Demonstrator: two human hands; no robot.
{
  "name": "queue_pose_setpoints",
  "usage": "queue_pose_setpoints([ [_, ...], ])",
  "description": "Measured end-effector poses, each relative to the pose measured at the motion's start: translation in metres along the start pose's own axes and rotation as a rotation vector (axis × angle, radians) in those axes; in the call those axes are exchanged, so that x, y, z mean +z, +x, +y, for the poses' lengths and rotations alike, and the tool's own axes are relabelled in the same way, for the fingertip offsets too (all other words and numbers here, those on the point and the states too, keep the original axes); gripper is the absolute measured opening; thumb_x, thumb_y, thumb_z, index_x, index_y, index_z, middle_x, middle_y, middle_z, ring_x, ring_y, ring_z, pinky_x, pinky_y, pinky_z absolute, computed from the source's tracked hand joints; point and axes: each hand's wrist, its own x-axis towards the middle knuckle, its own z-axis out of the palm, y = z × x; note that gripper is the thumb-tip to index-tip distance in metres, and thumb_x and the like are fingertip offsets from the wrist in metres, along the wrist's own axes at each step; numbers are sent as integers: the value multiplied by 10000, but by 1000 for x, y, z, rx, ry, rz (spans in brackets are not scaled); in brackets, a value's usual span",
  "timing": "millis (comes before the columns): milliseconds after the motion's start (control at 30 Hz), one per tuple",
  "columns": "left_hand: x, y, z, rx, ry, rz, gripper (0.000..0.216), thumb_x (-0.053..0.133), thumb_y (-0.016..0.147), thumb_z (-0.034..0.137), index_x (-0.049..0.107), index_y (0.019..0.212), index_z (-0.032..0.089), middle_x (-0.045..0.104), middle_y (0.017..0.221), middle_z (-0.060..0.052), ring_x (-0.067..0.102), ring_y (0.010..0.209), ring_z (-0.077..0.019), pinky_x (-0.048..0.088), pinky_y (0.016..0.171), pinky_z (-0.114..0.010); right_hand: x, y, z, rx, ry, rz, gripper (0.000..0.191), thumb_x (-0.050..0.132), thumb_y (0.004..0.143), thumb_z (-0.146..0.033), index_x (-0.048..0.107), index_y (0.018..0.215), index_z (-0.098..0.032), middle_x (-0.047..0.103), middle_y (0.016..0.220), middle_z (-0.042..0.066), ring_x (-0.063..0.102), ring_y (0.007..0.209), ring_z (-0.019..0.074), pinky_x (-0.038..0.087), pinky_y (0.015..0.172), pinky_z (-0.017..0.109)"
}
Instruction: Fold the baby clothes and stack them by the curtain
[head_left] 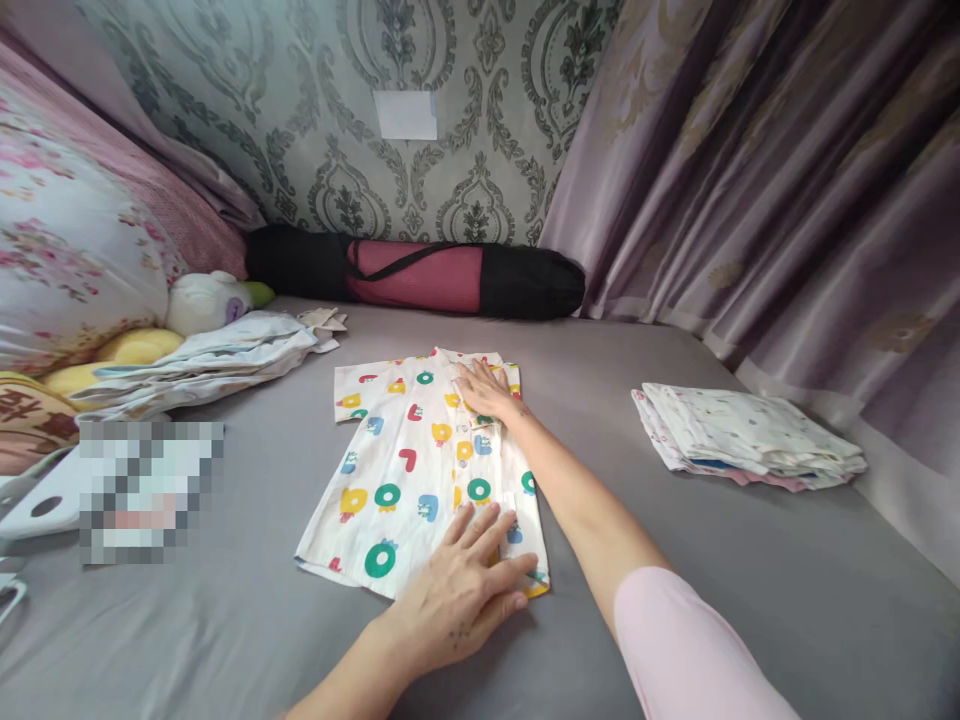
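Note:
A small white short-sleeved shirt [409, 430] lies spread on the grey sheet, printed with red, yellow, green and blue letter shapes. Its collar points away from me and buttons run down the front. My left hand [466, 580] rests palm down over the bottom hem, fingers spread. Up by the collar, my right hand [484, 388] lies flat on the fabric with its fingers apart. The left sleeve lies out to the side; my right hand and forearm cover part of the other side, so I cannot tell how that sleeve lies.
Folded clothes [750, 435] are stacked at right, near a purple curtain [675, 200]. At left lie loose clothes [217, 360], a stuffed toy [206, 302], white hangers [52, 500] and a blurred-out patch. A black and pink long bag [416, 275] lies along the wall.

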Motion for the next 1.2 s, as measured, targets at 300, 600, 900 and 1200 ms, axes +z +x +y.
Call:
queue_pose_setpoints([
  [300,-8,4,-3,-13,-65,-13,333,438,980,396,604,1264,343,495,1452,-62,377,1398,-289,278,1150,-575,8,4,16,48,-46,137,594,228,989,-439,311,1519,-185,223,1607,73,125,1485,243,68,1193,469],
  [600,-9,4,-6,10,-129,107,273,434,986,293,687,1072,239,606,1316,-86,511,1284,-244,391,1101,-468,-4,-48,44,23,147,159,625,174,993,-402,217,1540,-102,127,1626,87,66,1495,201,73,1202,393],
  [900,-11,3,-16,-171,-174,360,273,427,982,297,676,931,197,714,1058,-95,653,1030,-219,514,911,-373,18,-132,21,-27,-35,1,667,178,996,-448,163,1548,-74,65,1623,108,15,1497,219,-5,1201,444],
  [1200,-12,-1,-21,-349,-170,474,300,426,979,346,665,880,195,732,960,-77,671,909,-202,519,837,-336,17,-218,-16,-133,19,-69,689,146,1008,-498,187,1541,-65,117,1612,147,48,1494,243,64,1211,488],
])
